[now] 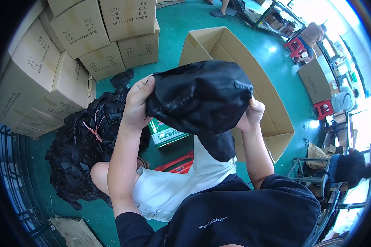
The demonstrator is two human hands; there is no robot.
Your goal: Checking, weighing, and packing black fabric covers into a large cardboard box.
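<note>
- The left hand (137, 101) is closed on the left edge of a black cloth (202, 94), thumb on top.
- The right hand (251, 116) pinches its right edge.
- The cloth hangs between both hands, partly covering an open box (272, 107).
- A black heap (70, 156) with pink string (97, 132) lies left on the floor (171, 41).

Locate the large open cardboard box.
In the head view, the open box stands right of centre, partly behind the black material held by the left hand and right hand.
</note>
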